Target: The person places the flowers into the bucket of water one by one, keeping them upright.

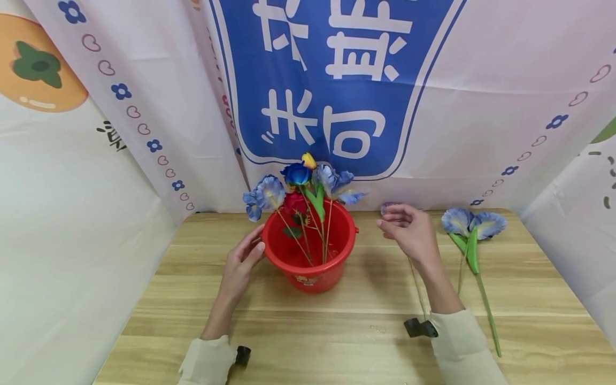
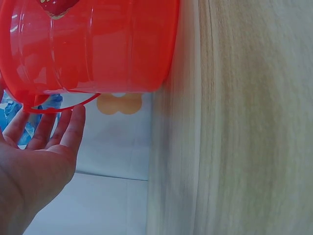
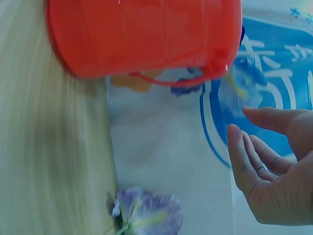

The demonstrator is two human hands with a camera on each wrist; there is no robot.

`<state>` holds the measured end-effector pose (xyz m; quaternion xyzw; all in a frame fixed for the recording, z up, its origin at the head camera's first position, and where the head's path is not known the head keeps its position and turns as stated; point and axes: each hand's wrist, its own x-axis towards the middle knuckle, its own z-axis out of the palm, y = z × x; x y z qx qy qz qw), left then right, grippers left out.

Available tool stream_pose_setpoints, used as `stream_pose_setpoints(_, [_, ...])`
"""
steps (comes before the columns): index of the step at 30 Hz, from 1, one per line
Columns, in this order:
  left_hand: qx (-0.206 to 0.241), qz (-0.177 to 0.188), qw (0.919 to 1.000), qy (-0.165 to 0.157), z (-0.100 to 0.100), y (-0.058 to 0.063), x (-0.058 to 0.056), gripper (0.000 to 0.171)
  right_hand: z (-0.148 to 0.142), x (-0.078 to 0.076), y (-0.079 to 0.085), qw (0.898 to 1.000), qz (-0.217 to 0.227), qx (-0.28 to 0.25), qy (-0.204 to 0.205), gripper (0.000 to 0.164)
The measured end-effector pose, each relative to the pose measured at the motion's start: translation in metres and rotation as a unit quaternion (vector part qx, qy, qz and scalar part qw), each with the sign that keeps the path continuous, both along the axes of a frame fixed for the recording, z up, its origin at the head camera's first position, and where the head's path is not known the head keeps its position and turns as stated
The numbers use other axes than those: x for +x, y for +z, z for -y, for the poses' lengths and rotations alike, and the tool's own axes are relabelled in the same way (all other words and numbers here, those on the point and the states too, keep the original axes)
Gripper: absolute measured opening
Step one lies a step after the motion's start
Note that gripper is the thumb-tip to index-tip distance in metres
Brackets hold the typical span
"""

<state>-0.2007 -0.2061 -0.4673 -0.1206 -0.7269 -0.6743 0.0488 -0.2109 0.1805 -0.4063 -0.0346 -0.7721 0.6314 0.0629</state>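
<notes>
A red plastic bucket [image 1: 313, 283] stands upright on the wooden table, holding several artificial flowers: a blue rose [image 1: 295, 174], a red flower [image 1: 294, 203], a yellow bud [image 1: 309, 160] and light-blue irises [image 1: 270, 191]. My left hand [image 1: 242, 264] rests against the bucket's left side, fingers extended near its red handle [image 2: 68, 107]. To the right of the bucket, my right hand [image 1: 411, 233] is in the air, thumb and fingers apart with nothing between them. Beyond and beneath it lies a purple flower [image 3: 146, 213], mostly hidden by that hand in the head view.
Light-blue irises [image 1: 487, 224] with green leaves and long stems lie on the table's right side. A printed cloth [image 1: 192, 107] with a blue sign hangs along the table's back edge. Black wrist devices [image 1: 421, 327] sit at both sleeves.
</notes>
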Motion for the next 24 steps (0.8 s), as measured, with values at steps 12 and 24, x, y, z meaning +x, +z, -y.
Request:
stream_pose_setpoints(12, [-0.006,0.002,1.0000,0.004,0.001,-0.001,0.000,0.050,-0.042,0.005,-0.018,1.000,0.015,-0.006,-0.021,0.043])
stream_pose_setpoints(24, [-0.007,-0.001,1.0000,0.004,0.000,-0.001,0.000,0.050,-0.063,0.006,-0.041,0.999,0.051,0.012,-0.007,0.056])
